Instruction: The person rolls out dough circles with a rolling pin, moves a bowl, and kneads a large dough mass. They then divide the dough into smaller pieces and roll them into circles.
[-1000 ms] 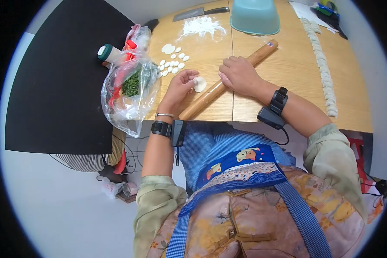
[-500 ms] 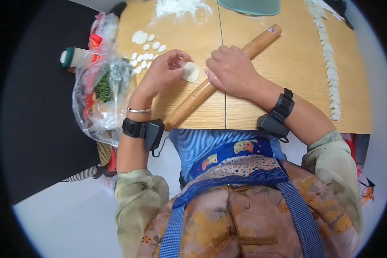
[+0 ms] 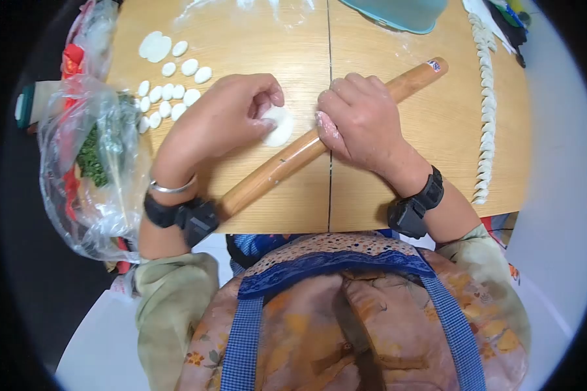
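Note:
My left hand (image 3: 231,114) pinches the near-left edge of a thin round dough wrapper (image 3: 279,127), which lies beside the rolling pin. With fingers wrapped round the wooden rolling pin (image 3: 274,171), my right hand (image 3: 365,124) grips it near its middle. The pin lies slantwise, its far end up to the right and its near end at my left wrist. Several small dough discs (image 3: 178,111) lie on the table to the left of my left hand, with flattened wrappers (image 3: 155,47) beyond them.
A plastic bag (image 3: 111,208) with chopped greens (image 3: 91,156) is at the left table edge. Dumplings (image 3: 486,111) form a long row on the right of the wooden table (image 3: 398,195). A teal container (image 3: 404,14) and loose flour lie at the far side.
The view has shifted and come closer to the table. My left hand still pinches the wrapper, and my right hand still grips the rolling pin.

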Tool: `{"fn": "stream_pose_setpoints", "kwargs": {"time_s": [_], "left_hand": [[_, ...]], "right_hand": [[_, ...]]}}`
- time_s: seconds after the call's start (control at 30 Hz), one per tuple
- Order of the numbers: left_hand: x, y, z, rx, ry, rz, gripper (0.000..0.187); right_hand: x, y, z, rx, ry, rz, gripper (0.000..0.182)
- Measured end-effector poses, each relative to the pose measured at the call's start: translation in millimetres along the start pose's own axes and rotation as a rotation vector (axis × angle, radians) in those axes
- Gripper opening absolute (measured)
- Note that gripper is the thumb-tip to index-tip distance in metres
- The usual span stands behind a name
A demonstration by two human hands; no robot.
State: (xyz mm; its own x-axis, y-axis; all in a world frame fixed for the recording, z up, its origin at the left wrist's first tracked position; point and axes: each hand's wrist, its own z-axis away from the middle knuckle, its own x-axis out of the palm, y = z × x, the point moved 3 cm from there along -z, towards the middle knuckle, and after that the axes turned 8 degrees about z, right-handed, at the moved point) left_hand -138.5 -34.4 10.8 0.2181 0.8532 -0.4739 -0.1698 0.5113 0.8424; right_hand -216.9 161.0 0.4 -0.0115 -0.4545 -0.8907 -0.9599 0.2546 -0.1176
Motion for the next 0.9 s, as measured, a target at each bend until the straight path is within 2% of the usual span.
{"fn": "stream_pose_setpoints", "kwargs": {"time_s": [0.17, 0.23, 0.3, 0.37, 0.6, 0.7, 0.77, 0.9], "left_hand": [[2.8, -4.9, 13.4, -0.054, 0.022, 0.219, 0.026], [7.1, -6.5, 15.9, 0.127, 0.05, 0.332, 0.028], [10.2, -9.6, 14.4, 0.156, 0.023, 0.359, 0.031], [10.2, -8.3, 11.9, 0.097, -0.022, 0.203, 0.033], [11.0, -12.3, 12.5, 0.107, 0.089, 0.186, 0.031], [14.6, -10.9, 12.9, 0.175, 0.09, 0.137, 0.028], [14.3, -9.9, 12.8, 0.076, 0.099, 0.099, 0.026], [9.7, -14.5, 10.3, 0.089, 0.089, 0.102, 0.021]], "right_hand": [[1.8, 4.7, -3.4, -0.008, -0.012, 0.001, 0.012], [1.1, 4.8, -3.1, -0.033, 0.001, 0.001, 0.013], [1.4, 4.7, -2.2, -0.043, -0.003, 0.011, 0.013], [0.8, 4.0, -1.4, -0.048, -0.005, 0.017, 0.013], [-0.4, -5.0, -0.9, -0.107, 0.031, -0.047, 0.015], [1.2, -10.4, 1.3, -0.147, 0.028, -0.085, 0.016], [2.2, -13.6, 2.2, -0.156, 0.003, -0.089, 0.016], [2.3, -16.7, -4.5, -0.097, -0.028, 0.022, 0.017]]}}
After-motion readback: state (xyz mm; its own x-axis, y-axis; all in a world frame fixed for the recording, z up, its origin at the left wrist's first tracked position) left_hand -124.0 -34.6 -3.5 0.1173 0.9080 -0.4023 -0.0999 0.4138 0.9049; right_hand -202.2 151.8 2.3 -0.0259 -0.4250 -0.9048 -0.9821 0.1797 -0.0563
